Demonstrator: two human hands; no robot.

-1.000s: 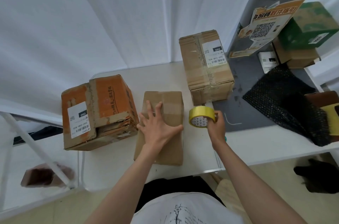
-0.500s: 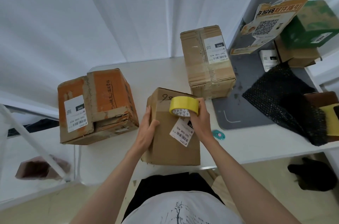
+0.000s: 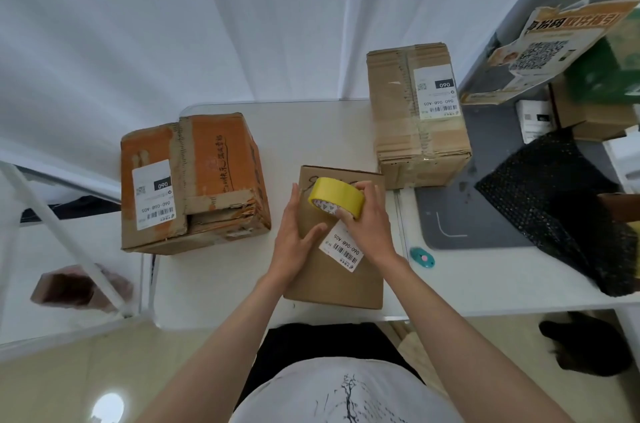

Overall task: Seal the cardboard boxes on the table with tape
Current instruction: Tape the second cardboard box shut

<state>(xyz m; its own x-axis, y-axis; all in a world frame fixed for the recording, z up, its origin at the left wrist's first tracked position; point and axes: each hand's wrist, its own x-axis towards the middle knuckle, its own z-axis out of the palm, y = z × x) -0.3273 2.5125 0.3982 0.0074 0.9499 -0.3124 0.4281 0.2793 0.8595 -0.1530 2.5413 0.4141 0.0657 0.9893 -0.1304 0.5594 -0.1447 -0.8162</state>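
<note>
A small brown cardboard box with a white barcode label lies on the white table right in front of me. My right hand grips a roll of yellow tape and holds it over the box's far end. My left hand rests on the box's left side with straight fingers, thumb reaching toward the label. An orange box stands to the left. A taller brown box stands at the back right.
A small teal cutter lies on the table right of the box. A grey mat and black bubble wrap cover the right side. More boxes and a QR poster stand at the far right. A white frame bar runs at the left.
The small box has been turned over, label now facing up. My right hand brought the tape roll from beside the box to over its far end. My left hand shifted to the box's left side.
</note>
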